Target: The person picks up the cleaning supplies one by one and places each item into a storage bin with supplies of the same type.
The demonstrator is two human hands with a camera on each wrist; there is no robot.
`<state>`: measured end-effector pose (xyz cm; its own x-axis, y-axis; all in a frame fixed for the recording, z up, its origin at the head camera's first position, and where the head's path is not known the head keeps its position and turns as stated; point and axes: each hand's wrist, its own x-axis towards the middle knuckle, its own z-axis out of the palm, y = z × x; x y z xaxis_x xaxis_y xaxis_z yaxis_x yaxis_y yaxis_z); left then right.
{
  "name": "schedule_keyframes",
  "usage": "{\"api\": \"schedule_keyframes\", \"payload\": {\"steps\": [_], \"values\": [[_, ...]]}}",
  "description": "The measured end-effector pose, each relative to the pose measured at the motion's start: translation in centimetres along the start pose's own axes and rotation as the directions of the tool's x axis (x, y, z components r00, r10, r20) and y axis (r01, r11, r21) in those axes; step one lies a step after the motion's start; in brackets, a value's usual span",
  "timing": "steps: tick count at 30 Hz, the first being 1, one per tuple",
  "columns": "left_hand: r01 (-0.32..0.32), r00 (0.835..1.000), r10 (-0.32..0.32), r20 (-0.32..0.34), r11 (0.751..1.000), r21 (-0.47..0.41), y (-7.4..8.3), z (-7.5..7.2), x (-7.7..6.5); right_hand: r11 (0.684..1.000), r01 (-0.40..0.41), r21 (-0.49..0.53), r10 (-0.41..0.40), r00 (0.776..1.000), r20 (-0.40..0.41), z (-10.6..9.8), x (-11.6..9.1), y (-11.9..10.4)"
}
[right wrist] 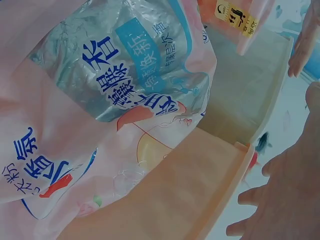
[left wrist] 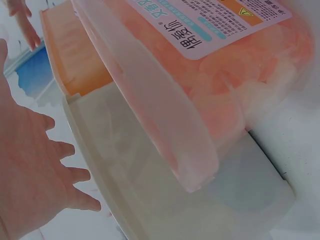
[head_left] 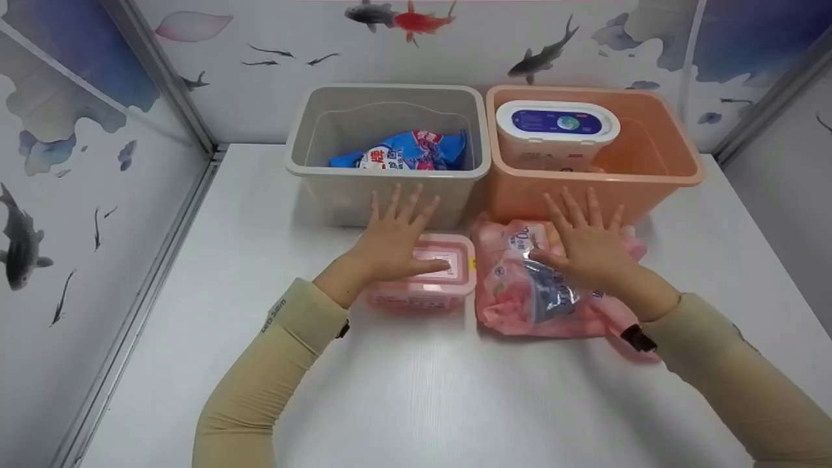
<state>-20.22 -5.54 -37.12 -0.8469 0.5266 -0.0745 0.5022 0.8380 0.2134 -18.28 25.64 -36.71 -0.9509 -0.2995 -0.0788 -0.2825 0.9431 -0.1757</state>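
Observation:
My left hand [head_left: 396, 250], fingers spread, hovers over a pink lidded plastic box [head_left: 445, 296] in the head view. The left wrist view shows that box [left wrist: 220, 85] from the side, with a printed label and pinkish contents. Over a pink laundry powder bag [head_left: 513, 305] is my right hand [head_left: 595, 250], its fingers spread too. In the right wrist view the bag [right wrist: 145, 65] fills much of the picture, with blue lettering and a silvery panel. Both hands hold nothing.
Behind the hands stand a grey bin [head_left: 390, 198] and, to its right, an orange bin [head_left: 656, 172]. A blue packet [head_left: 416, 149] lies inside the grey one; a white-lidded tub [head_left: 559, 123] stands in the orange one. Printed wall panels [head_left: 416, 58] enclose the white table [head_left: 416, 403].

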Motion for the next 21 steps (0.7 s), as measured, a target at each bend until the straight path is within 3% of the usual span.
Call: {"api": "schedule_keyframes", "payload": {"steps": [11, 21], "values": [[-0.021, 0.999, 0.021, 0.035, 1.0, -0.013, -0.5, 0.3, -0.1, 0.999, -0.035, 0.035, 0.038, 0.995, -0.095, -1.9, 0.5, 2.9], [-0.024, 0.998, 0.027, 0.057, 0.998, -0.059, -1.5, 1.4, -0.2, 0.983, -0.15, 0.105, 0.165, 0.974, -0.154, -3.4, 0.7, 6.8]]}}
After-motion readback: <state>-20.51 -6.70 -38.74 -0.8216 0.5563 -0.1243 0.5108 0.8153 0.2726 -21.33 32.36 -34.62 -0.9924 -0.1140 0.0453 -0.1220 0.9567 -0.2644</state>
